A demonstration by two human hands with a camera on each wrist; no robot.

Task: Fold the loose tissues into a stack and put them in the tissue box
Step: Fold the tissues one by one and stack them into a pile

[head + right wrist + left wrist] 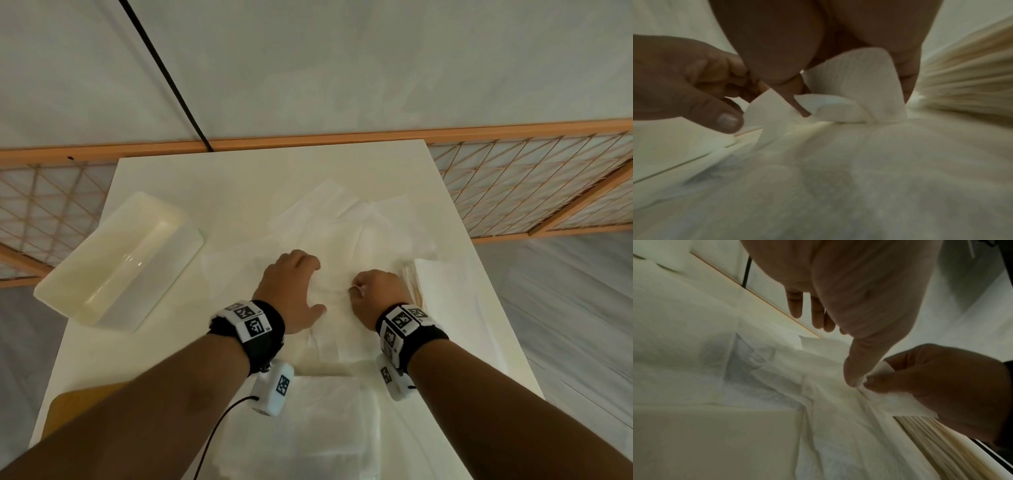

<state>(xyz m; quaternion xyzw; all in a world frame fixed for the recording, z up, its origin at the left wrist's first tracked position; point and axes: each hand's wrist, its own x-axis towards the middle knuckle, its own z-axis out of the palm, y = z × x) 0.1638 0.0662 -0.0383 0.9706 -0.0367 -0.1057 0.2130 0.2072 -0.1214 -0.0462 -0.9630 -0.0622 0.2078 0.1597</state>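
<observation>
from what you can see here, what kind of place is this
Probably a plain indoor room set up for a tabletop task: a white table against a bare wall, a wooden lattice screen behind it, loose tissues and an open box.

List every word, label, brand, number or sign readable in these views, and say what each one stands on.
No readable words, brands or numbers in any view.
Black-and-white square marker codes on the black left wristband: patterns only, no text.
The same kind of codes on the black right wristband: patterns only; a tiny mark beside them is too small to read.
The cream plastic tissue box, the loose white tissues and the white table show no print.
</observation>
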